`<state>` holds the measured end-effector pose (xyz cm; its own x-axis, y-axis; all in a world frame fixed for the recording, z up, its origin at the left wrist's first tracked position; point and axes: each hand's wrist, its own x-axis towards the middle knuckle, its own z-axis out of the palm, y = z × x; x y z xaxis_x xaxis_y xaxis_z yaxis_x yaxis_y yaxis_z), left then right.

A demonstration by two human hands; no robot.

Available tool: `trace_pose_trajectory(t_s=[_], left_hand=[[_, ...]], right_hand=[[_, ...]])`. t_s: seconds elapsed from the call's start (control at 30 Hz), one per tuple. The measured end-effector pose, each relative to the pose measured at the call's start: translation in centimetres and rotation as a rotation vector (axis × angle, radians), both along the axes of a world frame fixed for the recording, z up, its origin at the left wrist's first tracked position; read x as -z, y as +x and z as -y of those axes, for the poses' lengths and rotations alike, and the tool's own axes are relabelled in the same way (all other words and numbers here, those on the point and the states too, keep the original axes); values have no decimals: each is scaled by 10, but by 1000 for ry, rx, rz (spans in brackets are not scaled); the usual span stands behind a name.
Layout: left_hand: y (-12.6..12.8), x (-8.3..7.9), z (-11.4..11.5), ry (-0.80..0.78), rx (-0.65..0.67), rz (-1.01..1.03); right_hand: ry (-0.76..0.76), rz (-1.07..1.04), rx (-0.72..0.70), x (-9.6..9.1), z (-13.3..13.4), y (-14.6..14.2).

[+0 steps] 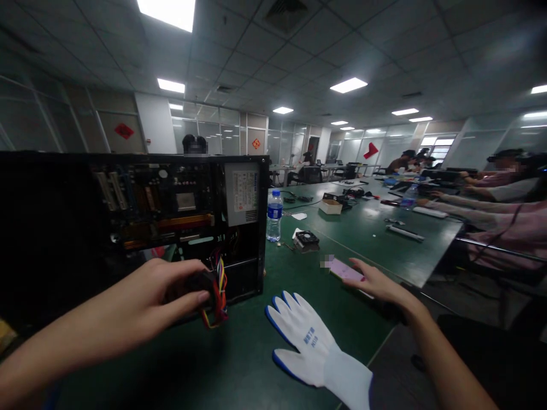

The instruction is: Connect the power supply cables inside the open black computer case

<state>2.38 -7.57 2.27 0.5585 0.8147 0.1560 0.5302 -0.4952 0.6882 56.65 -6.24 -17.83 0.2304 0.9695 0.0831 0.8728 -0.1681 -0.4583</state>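
An open black computer case stands on the green table, with its motherboard and power supply showing. My left hand is closed round a dark connector on a bundle of coloured wires at the case's lower edge. My right hand lies flat with fingers spread on a pink phone near the table's right edge.
A white glove with blue fingertips lies between my hands. A water bottle and a small cooling fan stand behind. Other people sit along the far right of the long table, with tools and boxes about.
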Motion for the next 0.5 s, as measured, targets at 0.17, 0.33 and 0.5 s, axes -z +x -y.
trace_pose_trajectory(t_s=[0.17,0.33,0.5], left_hand=[[7,-2,-2,3,77,-64],[0,-6,-6,-12,65,-33],[-10,-8,-13,-104,144,61]], right_hand=[[-4,83,85,-1,-3,-20],[-28,62,103,-8,-9,-24],[-101,154,114,-23,-7,-45]])
